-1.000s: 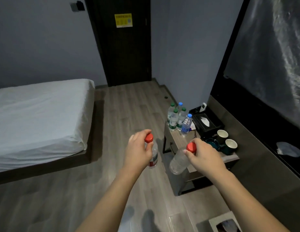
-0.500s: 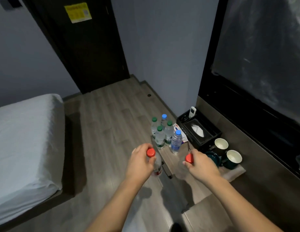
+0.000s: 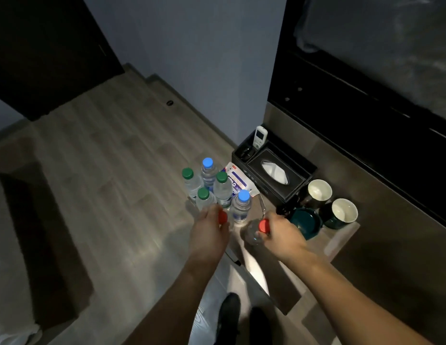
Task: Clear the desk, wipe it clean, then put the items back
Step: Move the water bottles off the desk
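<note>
My left hand (image 3: 209, 232) grips a clear water bottle by its red cap (image 3: 222, 217), just in front of the bottle cluster. My right hand (image 3: 281, 235) grips a second red-capped bottle (image 3: 253, 232), held low over the small wooden desk (image 3: 341, 239). Several bottles with green caps (image 3: 203, 193) and blue caps (image 3: 243, 195) stand at the desk's left end. Behind them lies a white packet (image 3: 238, 180).
A black tissue box (image 3: 276, 174) with a white remote (image 3: 260, 136) stands at the back. Two dark mugs (image 3: 319, 191) and a teal dish (image 3: 305, 221) sit at the right. A bed edge is at the far left, my feet below.
I have stepped closer to the desk and both hands have carried their red-capped bottles forward and down, close to the standing bottles. The camera tilted down.
</note>
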`<state>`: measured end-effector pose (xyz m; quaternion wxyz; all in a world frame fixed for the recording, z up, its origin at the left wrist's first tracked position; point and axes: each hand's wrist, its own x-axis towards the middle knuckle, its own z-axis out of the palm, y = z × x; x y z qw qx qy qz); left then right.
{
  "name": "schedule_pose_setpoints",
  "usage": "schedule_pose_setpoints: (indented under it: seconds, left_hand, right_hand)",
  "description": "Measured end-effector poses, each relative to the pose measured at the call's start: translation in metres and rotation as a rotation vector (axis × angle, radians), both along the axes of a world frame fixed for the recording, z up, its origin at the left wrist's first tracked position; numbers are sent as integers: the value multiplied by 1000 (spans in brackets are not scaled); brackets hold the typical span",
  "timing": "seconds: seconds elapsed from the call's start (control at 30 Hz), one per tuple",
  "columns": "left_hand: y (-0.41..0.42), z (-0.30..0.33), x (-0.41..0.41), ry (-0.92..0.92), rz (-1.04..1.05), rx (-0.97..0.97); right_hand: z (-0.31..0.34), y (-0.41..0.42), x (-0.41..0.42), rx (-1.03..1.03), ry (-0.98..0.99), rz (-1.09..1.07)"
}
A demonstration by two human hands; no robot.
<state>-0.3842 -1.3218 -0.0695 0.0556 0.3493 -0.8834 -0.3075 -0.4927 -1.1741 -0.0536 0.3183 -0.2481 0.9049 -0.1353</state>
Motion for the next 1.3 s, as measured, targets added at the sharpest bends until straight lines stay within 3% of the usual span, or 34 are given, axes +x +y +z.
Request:
schedule_pose_setpoints:
  seconds: [0.3, 0.53, 0.7, 0.8, 1.03, 1.3]
  left_hand:
    - [-19, -30, -29, -51, -33, 1]
    - [-20, -28, -30, -118, -74, 8]
    - [-15, 3, -14, -154, -145, -4]
    - [-5, 41, -5, -116, -202, -104]
    - [25, 111, -30, 34, -368, -209]
    - [106, 134, -91, 274, -747, -277]
  right_hand:
    - [-21, -17, -16, -84, -3, -85]
    - [-25, -28, -19, -30, 54, -70]
    - [-1, -17, -14, 28, -61, -99]
    - [40, 6, -8, -113, -76, -175]
    - [125, 65, 11, -363, 228, -318]
    - [161, 150, 50, -256, 492, -609]
